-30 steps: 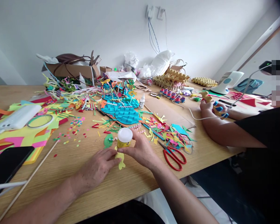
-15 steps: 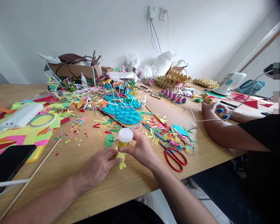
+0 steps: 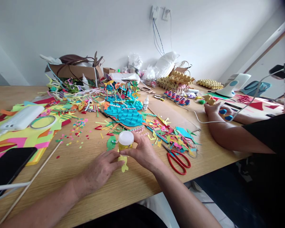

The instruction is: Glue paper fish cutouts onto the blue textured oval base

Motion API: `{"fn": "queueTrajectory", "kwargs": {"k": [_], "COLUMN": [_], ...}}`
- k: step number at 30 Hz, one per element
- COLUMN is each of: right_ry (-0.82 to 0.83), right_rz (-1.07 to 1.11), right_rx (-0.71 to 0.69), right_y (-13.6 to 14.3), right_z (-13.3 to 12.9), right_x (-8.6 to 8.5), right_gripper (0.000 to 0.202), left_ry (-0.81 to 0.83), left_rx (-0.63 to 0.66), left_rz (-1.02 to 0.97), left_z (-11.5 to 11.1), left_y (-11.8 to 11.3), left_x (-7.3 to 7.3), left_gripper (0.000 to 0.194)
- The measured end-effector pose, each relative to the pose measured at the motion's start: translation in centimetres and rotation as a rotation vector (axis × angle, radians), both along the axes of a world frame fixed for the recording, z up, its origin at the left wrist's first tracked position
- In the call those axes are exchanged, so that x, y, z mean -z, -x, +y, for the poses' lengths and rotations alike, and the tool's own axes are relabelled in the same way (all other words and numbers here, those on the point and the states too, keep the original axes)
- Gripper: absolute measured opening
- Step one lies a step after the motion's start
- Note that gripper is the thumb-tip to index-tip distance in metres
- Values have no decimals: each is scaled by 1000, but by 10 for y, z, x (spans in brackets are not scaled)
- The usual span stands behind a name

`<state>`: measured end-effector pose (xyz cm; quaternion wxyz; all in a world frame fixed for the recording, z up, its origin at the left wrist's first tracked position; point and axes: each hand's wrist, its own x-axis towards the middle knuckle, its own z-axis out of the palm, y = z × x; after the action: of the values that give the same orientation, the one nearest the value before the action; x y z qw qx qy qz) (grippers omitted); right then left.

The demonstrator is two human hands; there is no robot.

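My right hand (image 3: 144,152) is closed around a small jar (image 3: 126,140) with a white lid and a yellow label, held tilted over the table. Under the jar lies a yellow paper fish (image 3: 124,167), its upper part hidden by the jar. The fingers of my left hand (image 3: 103,167) rest on that fish, thumb near its middle and index finger at the jar's lower edge. Just behind the jar is a green paper cutout (image 3: 111,143) with a twisted string at its side. Red-handled scissors (image 3: 178,161) lie to the right of my right forearm.
Blue painted egg-carton pieces (image 3: 128,115), a white glue bottle (image 3: 145,104) and paper scraps (image 3: 180,139) lie beyond my hands. At left are coloured sheets, a phone (image 3: 11,164) and a wooden stick (image 3: 33,179). A co-worker's hands (image 3: 215,110) work at right.
The jar has shifted slightly left with my right hand. My left hand and the yellow paper fish have stayed nearly still.
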<state>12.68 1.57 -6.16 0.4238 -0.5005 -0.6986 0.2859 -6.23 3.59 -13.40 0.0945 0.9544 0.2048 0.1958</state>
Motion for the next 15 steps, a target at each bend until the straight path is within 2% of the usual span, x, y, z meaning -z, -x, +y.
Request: {"fn": "queueTrajectory", "kwargs": {"k": [8, 15], "right_ry": [-37, -45], "right_rz": [36, 12], "right_rx": [-18, 12], "right_y": [1, 3], "right_z": [2, -1], "right_x": [2, 2], "right_gripper": [18, 19], "left_ry": [-53, -30], "left_rx": [3, 0], "left_rz": [-8, 2], "left_z": [0, 0], "left_y": [-1, -2], "left_x": [0, 0], "left_gripper": [27, 27]}}
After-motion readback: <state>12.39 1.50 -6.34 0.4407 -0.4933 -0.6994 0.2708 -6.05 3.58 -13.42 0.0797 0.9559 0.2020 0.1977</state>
